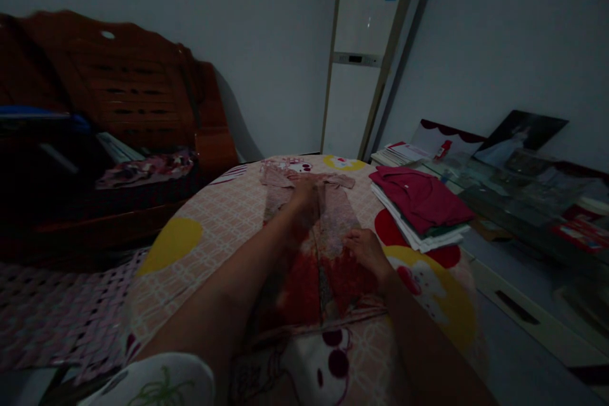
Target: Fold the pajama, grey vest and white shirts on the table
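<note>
A patterned garment (pixel 304 279), pinkish grey at the top and red lower down, lies spread on the round table (pixel 190 292). Its short sleeves point outward at the far end, and a seam or opening runs down its middle. My left hand (pixel 308 195) is over the upper middle of the garment, below the neckline; motion blur hides its fingers. On the garment's right edge rests my right hand (pixel 367 250), its fingers bent and slightly apart against the cloth.
A folded stack of clothes (pixel 419 200), dark red on top, sits at the table's right. Beyond it stands a glass-topped cabinet (pixel 514 203) with papers and pictures. A wooden bench (pixel 128 89) holding cloth is at left, a tall white appliance (pixel 354 101) behind.
</note>
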A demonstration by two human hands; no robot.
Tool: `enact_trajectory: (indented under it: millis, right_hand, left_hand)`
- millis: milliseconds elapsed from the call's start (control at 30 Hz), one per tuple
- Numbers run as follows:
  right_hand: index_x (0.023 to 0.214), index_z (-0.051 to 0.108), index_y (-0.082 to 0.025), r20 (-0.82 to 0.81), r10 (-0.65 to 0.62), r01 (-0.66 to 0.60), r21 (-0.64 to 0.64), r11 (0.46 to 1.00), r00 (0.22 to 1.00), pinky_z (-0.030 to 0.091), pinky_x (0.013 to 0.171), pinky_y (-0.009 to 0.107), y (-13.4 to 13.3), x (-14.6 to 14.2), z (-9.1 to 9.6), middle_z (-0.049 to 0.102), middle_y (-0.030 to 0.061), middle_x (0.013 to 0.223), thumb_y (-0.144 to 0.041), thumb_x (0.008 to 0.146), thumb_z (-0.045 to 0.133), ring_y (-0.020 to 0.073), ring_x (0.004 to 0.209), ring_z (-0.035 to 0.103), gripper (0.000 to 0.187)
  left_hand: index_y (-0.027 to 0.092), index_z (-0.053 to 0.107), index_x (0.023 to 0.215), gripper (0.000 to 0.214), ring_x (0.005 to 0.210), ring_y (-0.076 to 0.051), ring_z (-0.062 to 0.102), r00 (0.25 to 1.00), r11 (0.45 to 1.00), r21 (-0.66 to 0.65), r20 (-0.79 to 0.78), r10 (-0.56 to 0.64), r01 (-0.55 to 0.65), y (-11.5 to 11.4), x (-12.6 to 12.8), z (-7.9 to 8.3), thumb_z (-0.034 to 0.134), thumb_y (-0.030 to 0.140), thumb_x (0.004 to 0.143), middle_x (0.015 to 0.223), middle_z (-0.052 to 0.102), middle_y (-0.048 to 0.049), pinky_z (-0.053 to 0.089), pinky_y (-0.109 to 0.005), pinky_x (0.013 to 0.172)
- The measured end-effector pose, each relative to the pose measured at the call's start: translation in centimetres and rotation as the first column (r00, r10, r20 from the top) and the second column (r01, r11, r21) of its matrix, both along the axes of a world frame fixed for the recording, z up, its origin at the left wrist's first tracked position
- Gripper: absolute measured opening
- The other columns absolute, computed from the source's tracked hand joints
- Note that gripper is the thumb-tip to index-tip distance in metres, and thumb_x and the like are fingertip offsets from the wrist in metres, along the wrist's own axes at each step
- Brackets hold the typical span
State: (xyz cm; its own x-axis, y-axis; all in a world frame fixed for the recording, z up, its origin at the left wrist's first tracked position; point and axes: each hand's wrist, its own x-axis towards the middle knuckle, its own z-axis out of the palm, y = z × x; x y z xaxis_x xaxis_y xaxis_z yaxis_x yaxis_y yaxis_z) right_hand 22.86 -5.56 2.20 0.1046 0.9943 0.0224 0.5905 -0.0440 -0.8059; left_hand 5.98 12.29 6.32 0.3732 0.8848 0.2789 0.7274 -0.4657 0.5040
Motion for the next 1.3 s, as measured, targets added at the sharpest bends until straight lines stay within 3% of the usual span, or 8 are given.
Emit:
enact_trajectory:
  millis: [100,233,367,500,633,833,1100,1300]
  right_hand:
    - [0.07,0.064,-0.019,-0.028,0.004,-0.004,-0.007,1.0,1.0,0.036,0.045,0.019,-0.3,0.0,0.3,0.055,-0.0033,0.049,-0.028,0.08,0.056,0.01,0.045,0.051,0.016]
    - [0.068,0.064,-0.017,-0.083,0.011,-0.011,0.004,1.0,0.997,0.035,0.042,0.018,-0.5,0.0,0.4,0.057,-0.0031,0.051,-0.027,0.079,0.056,0.0085,0.043,0.05,0.016]
    - [0.069,0.063,-0.016,-0.244,0.001,0.002,0.014,1.0,0.97,0.035,0.039,0.017,-0.8,0.6,0.9,0.059,-0.0028,0.05,-0.03,0.076,0.06,0.0076,0.04,0.049,0.016]
    - [0.067,0.06,-0.016,-0.44,-0.108,0.115,-0.012,0.993,0.891,0.033,0.034,0.017,-2.2,2.2,2.2,0.061,-0.0014,0.052,-0.037,0.072,0.064,0.0076,0.037,0.05,0.022]
    - [0.069,0.059,-0.016,-0.453,-0.184,0.176,-0.06,0.983,0.872,0.03,0.031,0.018,-5.3,3.7,2.9,0.061,-0.0022,0.05,-0.039,0.069,0.067,0.0078,0.033,0.048,0.024]
    - [0.076,0.067,-0.013,-0.443,-0.078,0.049,-0.077,0.996,0.893,0.032,0.035,0.017,-9.2,3.7,1.7,0.064,-0.0001,0.052,-0.047,0.07,0.068,0.008,0.036,0.051,0.034]
    - [0.094,0.074,-0.011,-0.359,0.126,-0.169,-0.09,0.981,0.925,0.033,0.041,0.018,-10.1,3.7,2.0,0.071,0.0051,0.063,-0.052,0.078,0.064,0.01,0.046,0.057,0.045]
    - [0.099,0.074,-0.01,-0.371,0.206,-0.266,-0.118,0.957,0.906,0.034,0.041,0.02,-10.3,4.0,1.5,0.07,0.0047,0.06,-0.052,0.08,0.062,0.0103,0.041,0.054,0.047]
  left_hand:
    - [0.014,0.068,0.113,0.037,0.11,-0.024,0.061,0.997,0.998,0.002,-0.036,-0.068,0.068,-3.2,-2.1,0.6,0.05,0.011,0.08,0.115,0.07,-0.0106,0.045,-0.032,0.099]
    - [0.015,0.072,0.101,0.028,0.092,-0.021,0.065,0.952,0.953,-0.078,-0.066,-0.299,0.294,-9.8,-3.6,0.0,0.051,0.016,0.082,0.098,0.074,-0.007,0.049,-0.03,0.087]
    - [0.019,0.07,0.108,0.035,0.102,-0.021,0.063,0.759,0.759,-0.128,-0.059,-0.648,0.638,-15.9,-3.5,-0.5,0.057,0.012,0.077,0.111,0.07,-0.006,0.046,-0.03,0.095]
    - [0.018,0.066,0.116,0.05,0.116,-0.024,0.058,0.583,0.586,-0.125,-0.061,-0.81,0.801,-19.3,-3.1,-0.4,0.057,0.005,0.068,0.123,0.066,-0.0094,0.042,-0.034,0.104]
    - [0.016,0.065,0.12,0.055,0.119,-0.025,0.057,0.56,0.558,-0.118,-0.024,-0.828,0.821,-20.2,-3.1,-0.7,0.058,0.004,0.067,0.127,0.063,-0.0117,0.042,-0.036,0.105]
    - [0.021,0.069,0.115,0.048,0.113,-0.022,0.059,0.514,0.509,-0.107,0.027,-0.857,0.854,-20.3,-3.3,-1.2,0.057,0.004,0.071,0.12,0.067,-0.0072,0.043,-0.033,0.101]
    - [0.022,0.076,0.1,0.024,0.097,-0.017,0.064,0.511,0.507,-0.064,0.065,-0.857,0.86,-20.2,-2.7,-2.1,0.059,0.012,0.085,0.102,0.072,-0.006,0.045,-0.025,0.093]
    - [0.02,0.077,0.095,0.023,0.08,-0.013,0.065,0.496,0.475,-0.152,0.166,-0.853,0.867,-20.0,-3.1,-2.3,0.063,0.009,0.081,0.091,0.072,-0.0027,0.047,-0.019,0.076]
